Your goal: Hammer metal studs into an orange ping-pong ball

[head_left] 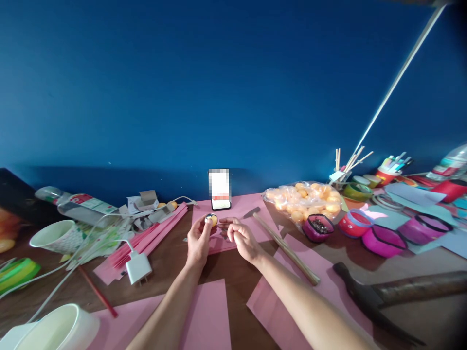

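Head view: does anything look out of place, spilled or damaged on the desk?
On the left, a clear bottle lies on its side behind the paper cup, looking toppled; no spill or damage is visible.

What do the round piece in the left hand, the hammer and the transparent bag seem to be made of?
Round piece: perhaps smooth plastic, yellowish with a dark patch; too small to be sure.
Hammer: head probably dull metal, from its dark colour; handle likely worn wood, from its brown, streaked surface.
Bag: likely thin, glossy plastic film; it is clear and its wrinkles shine.
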Demonstrator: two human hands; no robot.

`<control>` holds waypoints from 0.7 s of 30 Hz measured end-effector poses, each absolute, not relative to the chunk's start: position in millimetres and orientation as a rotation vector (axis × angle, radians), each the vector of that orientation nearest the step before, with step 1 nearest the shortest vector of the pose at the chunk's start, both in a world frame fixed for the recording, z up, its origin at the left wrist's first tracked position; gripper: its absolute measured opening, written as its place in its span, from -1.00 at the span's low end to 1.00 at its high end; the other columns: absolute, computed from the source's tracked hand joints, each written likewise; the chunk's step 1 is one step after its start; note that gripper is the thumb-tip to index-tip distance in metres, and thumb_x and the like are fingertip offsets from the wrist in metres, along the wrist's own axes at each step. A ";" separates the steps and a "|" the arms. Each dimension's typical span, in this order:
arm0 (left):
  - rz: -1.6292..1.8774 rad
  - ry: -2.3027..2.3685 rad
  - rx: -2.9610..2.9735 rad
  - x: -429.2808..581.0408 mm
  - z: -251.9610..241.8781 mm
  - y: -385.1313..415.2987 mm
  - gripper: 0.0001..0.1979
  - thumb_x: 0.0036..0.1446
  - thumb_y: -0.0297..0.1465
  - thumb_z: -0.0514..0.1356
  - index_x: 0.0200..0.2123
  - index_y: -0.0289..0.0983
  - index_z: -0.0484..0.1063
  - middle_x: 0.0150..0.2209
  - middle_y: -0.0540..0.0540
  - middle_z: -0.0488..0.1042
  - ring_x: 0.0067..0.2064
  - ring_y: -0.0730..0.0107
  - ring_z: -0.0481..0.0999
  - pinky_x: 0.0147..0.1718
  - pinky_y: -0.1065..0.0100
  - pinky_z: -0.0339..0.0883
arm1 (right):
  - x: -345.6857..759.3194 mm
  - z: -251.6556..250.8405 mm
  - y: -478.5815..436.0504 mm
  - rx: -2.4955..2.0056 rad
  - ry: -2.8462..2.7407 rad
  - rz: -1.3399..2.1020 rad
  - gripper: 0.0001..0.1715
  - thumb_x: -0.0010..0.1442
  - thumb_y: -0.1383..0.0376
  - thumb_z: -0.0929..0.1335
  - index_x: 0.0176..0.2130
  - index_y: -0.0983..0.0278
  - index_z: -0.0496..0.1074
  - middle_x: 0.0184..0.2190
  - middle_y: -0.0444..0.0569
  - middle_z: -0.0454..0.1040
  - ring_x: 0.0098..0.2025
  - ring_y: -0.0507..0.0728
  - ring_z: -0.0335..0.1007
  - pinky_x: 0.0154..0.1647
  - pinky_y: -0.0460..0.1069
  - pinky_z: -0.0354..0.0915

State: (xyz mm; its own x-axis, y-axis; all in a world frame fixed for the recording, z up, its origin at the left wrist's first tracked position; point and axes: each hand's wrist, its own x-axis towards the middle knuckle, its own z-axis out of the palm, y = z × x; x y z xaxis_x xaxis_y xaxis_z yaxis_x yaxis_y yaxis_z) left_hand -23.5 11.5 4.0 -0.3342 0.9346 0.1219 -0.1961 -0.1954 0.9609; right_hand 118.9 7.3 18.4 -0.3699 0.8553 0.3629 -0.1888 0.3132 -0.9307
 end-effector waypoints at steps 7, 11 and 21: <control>1.660 1.220 0.982 -23.3 6.8 9.6 -0.55 -0.07 -0.16 0.21 -0.16 -0.35 0.41 -0.28 -0.17 0.50 -0.31 0.32 0.51 -0.25 0.27 0.38 | 119.6 26.7 3.9 -0.676 -1.507 1.310 -0.78 -0.04 0.48 0.12 -0.61 0.22 0.12 -0.55 -0.12 0.34 -0.33 0.07 0.31 -0.14 0.00 0.18; 1.648 1.220 0.958 -24.2 5.3 10.1 -0.54 -0.09 -0.15 0.22 -0.16 -0.35 0.40 -0.29 -0.16 0.50 -0.32 0.32 0.50 -0.29 0.28 0.38 | 119.1 25.5 5.1 -0.709 -1.347 1.389 -0.79 -0.03 0.46 0.11 -0.60 0.21 0.09 -0.70 -0.21 0.15 -0.52 0.03 0.24 -0.31 -0.04 0.20; 1.654 1.240 1.003 -23.5 4.7 10.1 -0.53 -0.06 -0.16 0.20 -0.15 -0.37 0.40 -0.33 -0.15 0.49 -0.36 0.36 0.49 -0.30 0.29 0.37 | 118.8 16.9 9.8 -0.596 -1.172 1.475 -0.81 -0.05 0.48 0.12 -0.59 0.24 0.13 -0.68 -0.24 0.17 -0.60 -0.02 0.19 -0.47 -0.10 0.14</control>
State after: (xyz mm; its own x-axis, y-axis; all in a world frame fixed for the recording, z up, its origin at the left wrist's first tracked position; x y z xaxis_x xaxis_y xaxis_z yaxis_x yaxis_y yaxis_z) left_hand -23.5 10.1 4.7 -0.3470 0.9302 0.1195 -0.1460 -0.1795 0.9729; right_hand 118.8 9.8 16.9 -0.2670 0.9354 0.2316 -0.4367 0.0968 -0.8944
